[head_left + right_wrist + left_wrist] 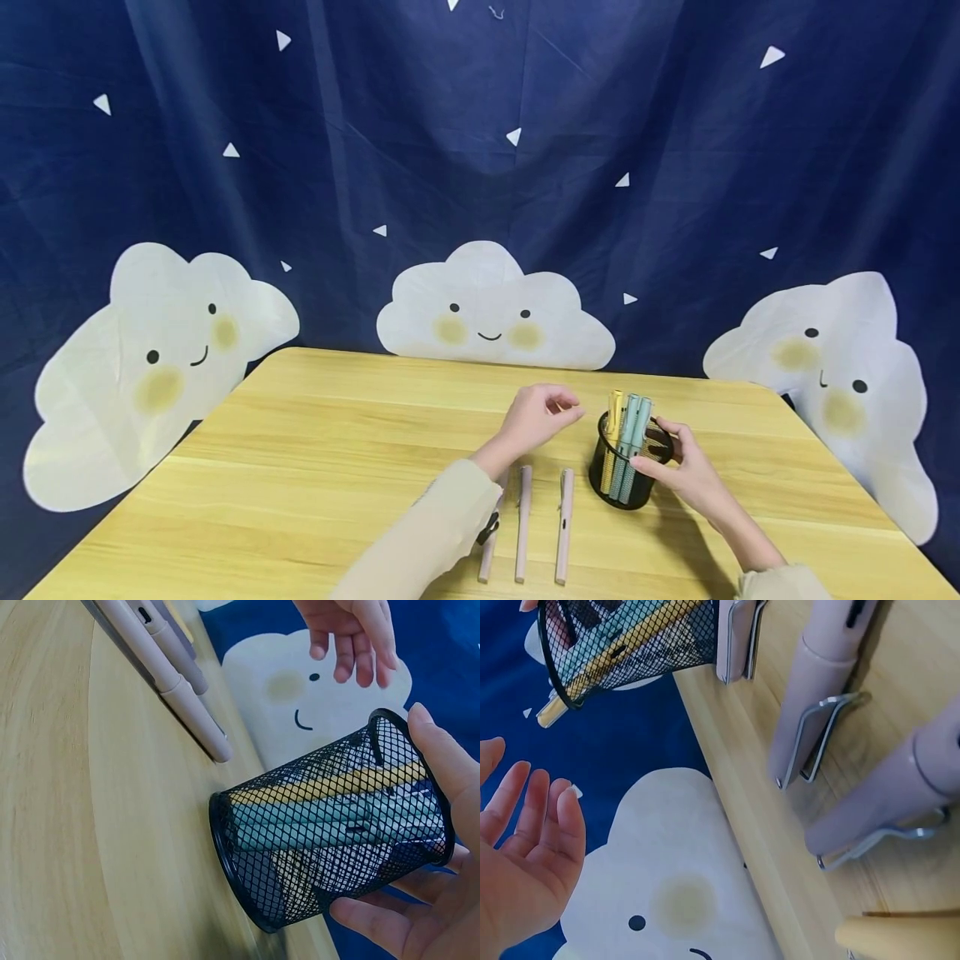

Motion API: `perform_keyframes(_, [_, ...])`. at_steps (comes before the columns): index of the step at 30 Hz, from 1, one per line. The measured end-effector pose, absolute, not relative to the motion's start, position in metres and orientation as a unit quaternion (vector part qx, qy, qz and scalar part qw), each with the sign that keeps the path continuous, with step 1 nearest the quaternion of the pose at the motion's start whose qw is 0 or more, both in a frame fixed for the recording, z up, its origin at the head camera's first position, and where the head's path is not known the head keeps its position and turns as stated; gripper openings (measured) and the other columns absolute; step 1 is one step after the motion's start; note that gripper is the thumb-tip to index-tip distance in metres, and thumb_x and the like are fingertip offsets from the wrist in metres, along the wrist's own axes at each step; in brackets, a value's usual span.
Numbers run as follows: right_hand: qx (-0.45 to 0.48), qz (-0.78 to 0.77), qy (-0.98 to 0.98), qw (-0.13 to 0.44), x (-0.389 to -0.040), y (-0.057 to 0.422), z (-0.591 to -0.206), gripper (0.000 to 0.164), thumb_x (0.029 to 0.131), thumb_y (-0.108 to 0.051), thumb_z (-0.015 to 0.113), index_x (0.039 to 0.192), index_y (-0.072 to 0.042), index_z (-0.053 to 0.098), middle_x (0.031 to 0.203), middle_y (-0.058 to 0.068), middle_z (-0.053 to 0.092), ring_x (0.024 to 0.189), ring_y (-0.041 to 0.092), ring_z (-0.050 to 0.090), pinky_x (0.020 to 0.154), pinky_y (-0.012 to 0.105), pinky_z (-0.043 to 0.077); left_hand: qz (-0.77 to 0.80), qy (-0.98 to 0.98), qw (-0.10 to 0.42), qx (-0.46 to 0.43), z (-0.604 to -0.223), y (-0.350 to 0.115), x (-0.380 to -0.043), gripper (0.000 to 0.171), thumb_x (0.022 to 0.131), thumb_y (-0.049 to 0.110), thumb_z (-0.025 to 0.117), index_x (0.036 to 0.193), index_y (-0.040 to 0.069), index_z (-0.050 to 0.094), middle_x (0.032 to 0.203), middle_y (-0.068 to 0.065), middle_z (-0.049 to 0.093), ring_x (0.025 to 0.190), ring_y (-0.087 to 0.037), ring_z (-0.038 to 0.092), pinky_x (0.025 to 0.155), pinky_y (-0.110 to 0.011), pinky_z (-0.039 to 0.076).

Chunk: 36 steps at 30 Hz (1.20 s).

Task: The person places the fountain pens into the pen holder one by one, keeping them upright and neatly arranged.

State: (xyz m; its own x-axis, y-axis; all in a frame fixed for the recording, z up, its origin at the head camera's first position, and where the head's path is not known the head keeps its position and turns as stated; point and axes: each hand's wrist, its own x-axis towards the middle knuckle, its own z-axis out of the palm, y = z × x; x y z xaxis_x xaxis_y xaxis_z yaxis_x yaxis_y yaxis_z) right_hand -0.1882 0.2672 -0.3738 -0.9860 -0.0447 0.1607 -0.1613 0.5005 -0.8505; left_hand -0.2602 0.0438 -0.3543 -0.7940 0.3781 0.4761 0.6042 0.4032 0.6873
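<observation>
A black mesh pen holder (619, 492) stands upright at the table's right side, with a yellow pen (615, 412) and two teal pens (632, 412) in it. My right hand (686, 475) grips its rim and side, thumb toward the front. Left of the holder, my left hand (536, 417) hovers with fingers loosely bent and nothing in them, apart from the mesh. Three pale pink pens lie on the table: a right one (565, 525), a middle one (523, 525) and a left one (487, 558) partly hidden by my left forearm.
The left wrist view shows another yellow pen (900, 939) beside the pink ones; my left sleeve (427, 533) hides it in the head view. The wooden table (315, 433) ends at a dark blue curtain (450, 167) with smiling clouds.
</observation>
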Motion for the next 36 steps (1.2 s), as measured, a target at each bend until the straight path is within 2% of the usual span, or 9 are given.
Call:
perform_keyframes(3, [0.059,0.496,-0.864,0.058,-0.188,0.267,-0.374,0.073,0.082,-0.014,0.065,0.132,0.010,0.018,0.123,0.035,0.039,0.111,0.041,0.041,0.083,0.030,0.042,-0.463,-0.827,0.116,-0.296,-0.354,0.040,-0.260,0.013,0.080,0.021,0.067,0.086,0.009,0.068,0.077,0.006,0.063,0.062,-0.001,0.051,0.058,-0.014,0.043])
perform_keyframes(8, [0.057,0.496,-0.865,0.055,-0.188,0.267,-0.373,0.074,0.081,-0.013,0.065,0.133,0.010,0.018,0.123,0.035,0.038,0.111,0.041,0.041,0.080,0.024,0.041,-0.466,-0.829,0.102,-0.292,-0.352,0.033,-0.258,0.014,0.081,0.020,0.066,0.087,0.007,0.068,0.077,0.006,0.063,0.064,-0.003,0.051,0.059,-0.016,0.044])
perform_keyframes(15, [0.057,0.496,-0.865,0.055,-0.187,0.267,-0.373,0.073,0.082,-0.014,0.065,0.132,0.010,0.018,0.124,0.035,0.038,0.111,0.042,0.041,0.087,0.038,0.039,-0.463,-0.828,0.109,-0.295,-0.351,0.025,-0.259,0.011,0.081,0.020,0.066,0.084,0.009,0.068,0.075,0.007,0.062,0.065,-0.003,0.052,0.060,-0.016,0.044])
perform_keyframes(19, [0.060,0.497,-0.864,0.058,-0.187,0.267,-0.373,0.074,0.082,-0.014,0.065,0.132,0.010,0.018,0.123,0.035,0.038,0.111,0.043,0.041,0.088,0.041,0.039,-0.463,-0.828,0.111,-0.297,-0.350,0.020,-0.258,0.011,0.082,0.020,0.065,0.085,0.009,0.068,0.075,0.007,0.061,0.065,-0.004,0.052,0.061,-0.017,0.044])
perform_keyframes(36, [0.064,0.496,-0.864,0.062,-0.189,0.267,-0.375,0.073,0.082,-0.016,0.065,0.132,0.010,0.019,0.122,0.034,0.039,0.111,0.042,0.040,0.086,0.031,0.040,-0.444,-0.837,0.127,-0.294,-0.347,-0.004,-0.257,0.011,0.083,0.019,0.064,0.084,0.009,0.068,0.073,0.007,0.061,0.067,-0.006,0.053,0.061,-0.019,0.045])
